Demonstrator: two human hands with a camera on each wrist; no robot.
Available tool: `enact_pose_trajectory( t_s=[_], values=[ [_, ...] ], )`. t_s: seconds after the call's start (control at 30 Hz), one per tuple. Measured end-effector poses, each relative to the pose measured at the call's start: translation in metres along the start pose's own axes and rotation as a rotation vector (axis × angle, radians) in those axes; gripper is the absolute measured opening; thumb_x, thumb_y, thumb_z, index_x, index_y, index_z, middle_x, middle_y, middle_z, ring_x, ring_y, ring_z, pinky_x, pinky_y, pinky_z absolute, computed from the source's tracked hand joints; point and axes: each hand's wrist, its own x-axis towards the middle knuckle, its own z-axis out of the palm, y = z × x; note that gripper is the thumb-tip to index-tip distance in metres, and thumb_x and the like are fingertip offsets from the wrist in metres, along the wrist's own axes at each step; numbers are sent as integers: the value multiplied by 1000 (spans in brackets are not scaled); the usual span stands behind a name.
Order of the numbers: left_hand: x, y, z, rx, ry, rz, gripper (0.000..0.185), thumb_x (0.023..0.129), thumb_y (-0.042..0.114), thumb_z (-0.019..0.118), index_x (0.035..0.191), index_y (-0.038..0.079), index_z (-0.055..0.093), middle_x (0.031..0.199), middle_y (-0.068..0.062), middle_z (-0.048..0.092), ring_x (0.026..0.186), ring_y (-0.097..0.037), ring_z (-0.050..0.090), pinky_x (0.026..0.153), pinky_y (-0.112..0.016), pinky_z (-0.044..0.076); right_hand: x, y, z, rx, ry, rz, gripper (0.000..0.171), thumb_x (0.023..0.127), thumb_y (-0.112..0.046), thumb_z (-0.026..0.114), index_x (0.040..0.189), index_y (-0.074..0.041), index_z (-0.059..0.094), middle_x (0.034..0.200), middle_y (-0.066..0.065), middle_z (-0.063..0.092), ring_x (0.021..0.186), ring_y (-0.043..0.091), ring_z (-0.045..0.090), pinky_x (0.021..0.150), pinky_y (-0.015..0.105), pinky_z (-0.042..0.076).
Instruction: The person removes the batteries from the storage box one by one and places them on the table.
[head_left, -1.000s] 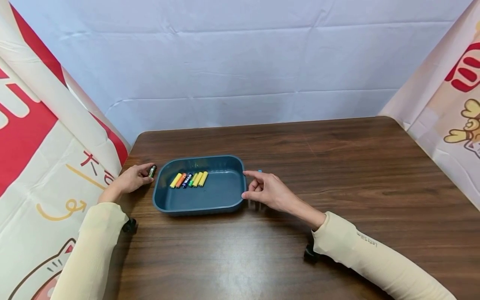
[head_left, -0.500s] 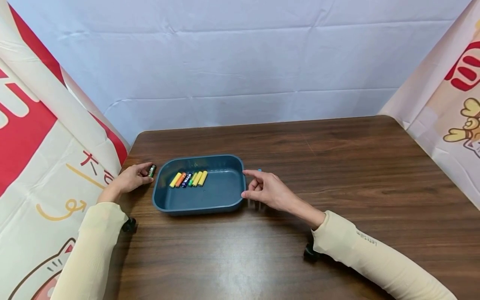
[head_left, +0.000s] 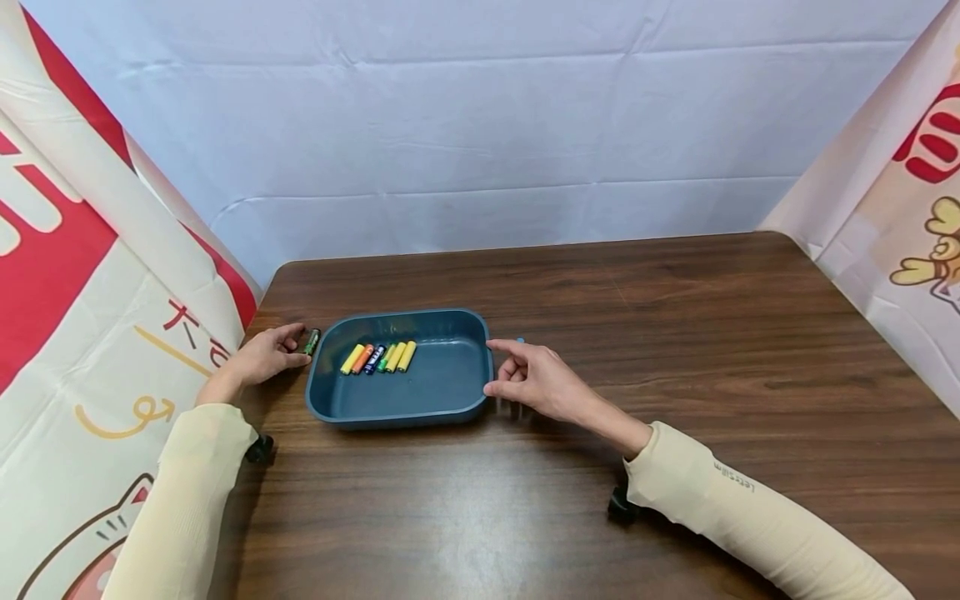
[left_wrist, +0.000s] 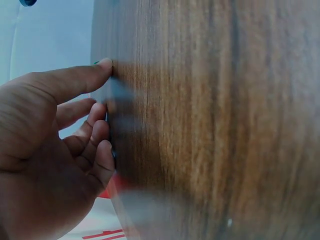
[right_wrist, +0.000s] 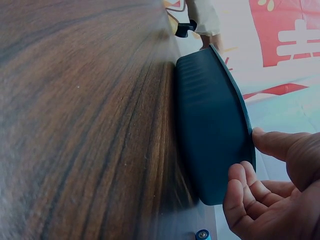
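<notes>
The left hand (head_left: 264, 357) is pinching a green battery (head_left: 311, 342) beside the blue tray (head_left: 450, 398); the right hand (head_left: 534, 382), fingers loose, is touching its rim to steady it.

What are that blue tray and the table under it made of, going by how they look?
The blue tray looks like moulded plastic: one even dull blue-grey colour, rounded corners, a smooth rolled rim, with faint ribbing on its underside in the right wrist view. The table shows dark brown wood grain with a soft sheen near the front edge; whether that is solid wood or a printed laminate cannot be told.
</notes>
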Motion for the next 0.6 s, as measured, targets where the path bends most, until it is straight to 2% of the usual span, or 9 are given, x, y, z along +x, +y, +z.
enact_pose_trajectory(
  t_s=[0.1,0.23,0.33,0.4,0.53,0.6],
  values=[
    [3,-1,2,24,19,76,75,97,13,74,156,-7,33,99,-21,54,86,-31,51,77,-39,46,0,0,-1,3,-3,-2,70,93,-17,80,151,5,46,85,0,68,72,27,65,79,31,55],
    [6,-1,4,73,30,147,66,96,9,73,154,0,43,80,-9,48,79,-26,48,72,-36,42,0,1,-1,3,-5,-7,70,93,-18,79,150,5,46,84,0,68,71,26,65,80,32,55],
    [7,-1,3,90,28,136,60,98,12,72,152,1,48,77,-5,47,83,-25,48,74,-37,41,0,1,0,2,-6,-8,70,93,-18,79,151,5,46,84,-1,68,69,22,64,79,31,55],
    [7,-2,2,82,28,138,59,97,10,72,151,-1,49,71,-5,45,77,-26,48,71,-37,40,0,1,0,0,-5,-7,70,93,-18,79,151,5,46,84,-1,68,69,20,63,79,31,55],
    [7,-3,0,59,25,124,58,98,10,71,149,-2,49,76,-9,52,77,-26,50,70,-36,42,1,1,0,-3,-4,-4,71,93,-18,79,151,5,46,84,-2,68,69,20,63,78,30,54],
    [6,-4,-1,55,25,97,58,98,12,71,149,-2,48,86,-14,58,83,-29,52,73,-38,45,1,0,0,-7,-4,1,71,93,-17,80,151,4,46,84,-2,68,68,19,63,77,29,54]
  ],
)
